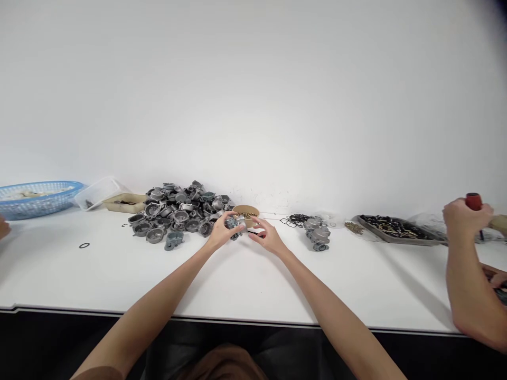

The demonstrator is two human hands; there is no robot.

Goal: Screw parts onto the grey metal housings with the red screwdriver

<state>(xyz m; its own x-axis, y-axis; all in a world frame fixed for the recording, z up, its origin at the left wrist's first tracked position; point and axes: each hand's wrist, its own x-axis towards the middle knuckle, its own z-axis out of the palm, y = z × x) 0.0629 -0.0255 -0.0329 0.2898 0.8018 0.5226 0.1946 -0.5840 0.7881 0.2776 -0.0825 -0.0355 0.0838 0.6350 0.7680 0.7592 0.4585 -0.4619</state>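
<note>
My left hand [222, 230] is closed around a small grey metal carburetor part [237, 228], holding it just above the table. Close by on its right, my right hand [270, 237] has its thumb and fingers apart, with nothing clearly held between them. A dark sliver shows by its fingertips, too small to make out. Behind both hands stands a tan bowl [246, 209] of small brass pieces. To the left lies a heap of grey carburetor parts [180, 211], many with round open bowls. Black rubber rings [296, 219] and a few carburetors [317, 235] sit to the right.
Farther left are a blue basket [43, 202], a clear plastic box [101, 191], a beige tray [124, 202] and one loose black ring [84, 245]. On the right, a grey tray [396, 230] holds dark and brass parts. A co-worker's hand [465, 216] grips a red-handled tool.
</note>
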